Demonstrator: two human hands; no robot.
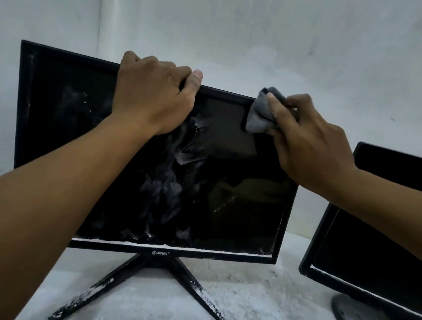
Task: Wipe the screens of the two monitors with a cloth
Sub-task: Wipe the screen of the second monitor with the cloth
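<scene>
Head view. My right hand (309,142) presses a folded grey cloth (262,113) against the upper right corner of the left monitor (242,176), fingers (276,109) curled round the cloth and pinching it. The unwiped part of the screen lies to the left of and below the cloth: white smears (175,161) run down its middle, along the screen's short axis. My left hand (151,95) grips the monitor's top edge, fingers hooked over it, steadying the panel. The second monitor (385,237) stands on the bench (253,309) to the right, nearer my right hand, and I judge it not yet wiped.
</scene>
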